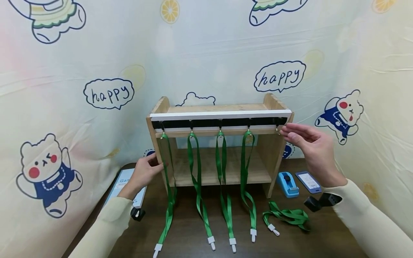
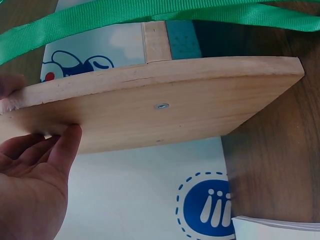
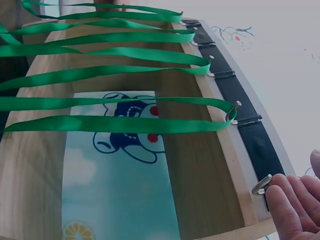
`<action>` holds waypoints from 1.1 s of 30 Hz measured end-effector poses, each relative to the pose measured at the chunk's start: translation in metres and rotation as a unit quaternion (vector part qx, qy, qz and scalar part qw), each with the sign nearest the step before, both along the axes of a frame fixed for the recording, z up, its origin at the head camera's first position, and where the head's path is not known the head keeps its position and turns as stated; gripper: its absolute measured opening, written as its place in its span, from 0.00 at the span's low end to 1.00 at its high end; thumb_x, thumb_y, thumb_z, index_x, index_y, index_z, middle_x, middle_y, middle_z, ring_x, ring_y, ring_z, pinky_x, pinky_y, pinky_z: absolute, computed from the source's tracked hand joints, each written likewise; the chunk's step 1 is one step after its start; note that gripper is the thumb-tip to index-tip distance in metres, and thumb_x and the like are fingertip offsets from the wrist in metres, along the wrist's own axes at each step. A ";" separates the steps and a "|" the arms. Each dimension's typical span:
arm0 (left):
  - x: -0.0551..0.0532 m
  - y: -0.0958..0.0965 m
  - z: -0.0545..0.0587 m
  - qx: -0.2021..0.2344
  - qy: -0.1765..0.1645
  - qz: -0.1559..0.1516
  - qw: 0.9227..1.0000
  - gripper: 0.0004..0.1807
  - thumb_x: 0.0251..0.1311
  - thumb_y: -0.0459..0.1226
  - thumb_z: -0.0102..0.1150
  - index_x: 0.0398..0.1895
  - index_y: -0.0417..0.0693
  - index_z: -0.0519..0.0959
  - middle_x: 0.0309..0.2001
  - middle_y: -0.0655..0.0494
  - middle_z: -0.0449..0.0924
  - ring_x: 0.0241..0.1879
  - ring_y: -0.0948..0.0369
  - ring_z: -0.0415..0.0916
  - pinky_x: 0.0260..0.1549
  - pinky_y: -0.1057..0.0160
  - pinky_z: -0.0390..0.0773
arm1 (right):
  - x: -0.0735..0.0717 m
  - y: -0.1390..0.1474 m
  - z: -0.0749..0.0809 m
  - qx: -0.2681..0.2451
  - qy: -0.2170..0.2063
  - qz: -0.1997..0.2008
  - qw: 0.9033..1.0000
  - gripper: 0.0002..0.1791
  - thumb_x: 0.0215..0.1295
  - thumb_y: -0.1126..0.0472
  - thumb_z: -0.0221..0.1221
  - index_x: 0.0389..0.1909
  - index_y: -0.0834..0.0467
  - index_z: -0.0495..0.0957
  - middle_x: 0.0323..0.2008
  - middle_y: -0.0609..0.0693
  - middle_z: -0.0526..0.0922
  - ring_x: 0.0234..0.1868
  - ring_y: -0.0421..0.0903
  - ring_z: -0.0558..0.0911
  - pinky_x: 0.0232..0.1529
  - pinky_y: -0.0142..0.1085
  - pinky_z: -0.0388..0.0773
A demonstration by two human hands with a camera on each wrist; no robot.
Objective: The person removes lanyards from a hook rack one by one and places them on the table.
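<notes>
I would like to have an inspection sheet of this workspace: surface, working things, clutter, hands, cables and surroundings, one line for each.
Surface: dark wood-look table, partly covered.
Job's things: wooden shelf; four green lanyards hang along its front; right-end hook holds no lanyard; loose lanyard lies on the table, at right.
Clutter: blue tape dispenser and blue phone-like item at right; printed booklet or pad at left.
Hands: left hand holds the shelf at its left side; right hand has its fingertips at the right-end hook, contact unclear.
Cables: nothing seen.
Surroundings: cloth printed with bears and "happy" bubbles.
</notes>
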State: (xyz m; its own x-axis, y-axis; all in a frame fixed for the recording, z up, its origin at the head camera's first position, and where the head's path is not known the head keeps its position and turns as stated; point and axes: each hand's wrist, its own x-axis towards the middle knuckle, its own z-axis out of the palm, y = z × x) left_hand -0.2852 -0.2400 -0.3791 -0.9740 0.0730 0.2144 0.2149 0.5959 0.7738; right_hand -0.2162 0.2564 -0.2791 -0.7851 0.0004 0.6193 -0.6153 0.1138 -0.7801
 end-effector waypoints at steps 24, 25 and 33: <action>-0.001 -0.003 -0.001 0.003 0.007 -0.003 1.000 0.30 0.66 0.52 0.63 0.66 0.46 0.76 0.55 0.41 0.82 0.52 0.49 0.78 0.50 0.52 0.83 | -0.015 -0.044 -0.008 0.085 -0.042 -0.003 0.995 0.21 0.71 0.58 0.61 0.61 0.63 0.79 0.56 0.53 0.87 0.52 0.35 0.87 0.53 0.26 0.80; -0.001 -0.002 -0.001 0.004 0.007 -0.004 1.000 0.30 0.66 0.52 0.63 0.66 0.46 0.75 0.56 0.42 0.82 0.52 0.49 0.78 0.50 0.52 0.83 | -0.015 -0.046 -0.009 0.090 -0.045 -0.009 0.995 0.21 0.71 0.57 0.62 0.60 0.62 0.79 0.56 0.54 0.87 0.52 0.34 0.87 0.53 0.26 0.80; -0.001 -0.001 -0.002 0.012 0.002 -0.009 1.000 0.33 0.67 0.52 0.63 0.71 0.47 0.72 0.60 0.41 0.80 0.57 0.48 0.78 0.54 0.47 0.82 | -0.023 -0.053 -0.018 0.104 -0.062 -0.035 0.992 0.21 0.70 0.55 0.63 0.59 0.60 0.81 0.58 0.60 0.85 0.49 0.31 0.87 0.52 0.23 0.79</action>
